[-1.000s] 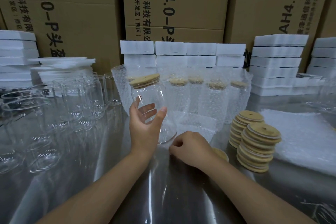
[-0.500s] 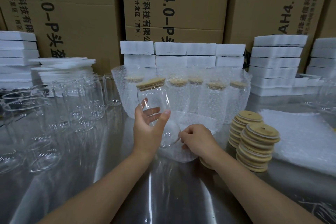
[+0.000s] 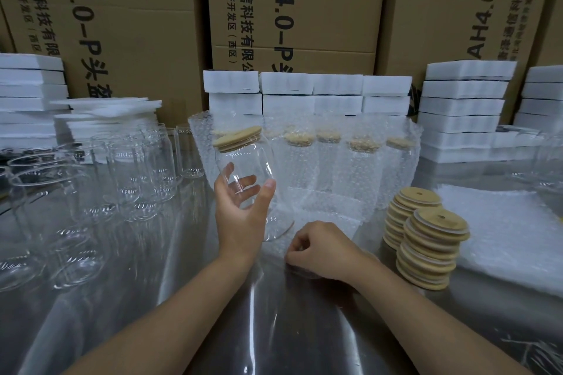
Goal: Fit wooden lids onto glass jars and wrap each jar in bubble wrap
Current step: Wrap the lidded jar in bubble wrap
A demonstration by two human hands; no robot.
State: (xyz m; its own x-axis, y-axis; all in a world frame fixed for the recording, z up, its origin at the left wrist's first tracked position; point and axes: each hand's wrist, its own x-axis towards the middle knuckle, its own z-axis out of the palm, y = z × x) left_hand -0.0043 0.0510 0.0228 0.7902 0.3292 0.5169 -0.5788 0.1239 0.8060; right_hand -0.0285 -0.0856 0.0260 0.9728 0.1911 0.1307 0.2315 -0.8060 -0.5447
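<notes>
head view: left grip (image 3: 240,219) holds a tilted jar (image 3: 243,161) with its wooden lid (image 3: 237,134) on, above the counter (image 3: 146,298); right grip (image 3: 323,248) pinches the bubble wrap (image 3: 323,210) edge.

Behind the held jar (image 3: 243,161), the wrapped jars (image 3: 361,149) showed only as blurs through bubble wrap (image 3: 402,183), the empty jars (image 3: 21,265) far to its left ran off the picture's edge, and just right of its base the right hand (image 3: 326,250) hid its curled fingertips and whatever they pinched.
</notes>
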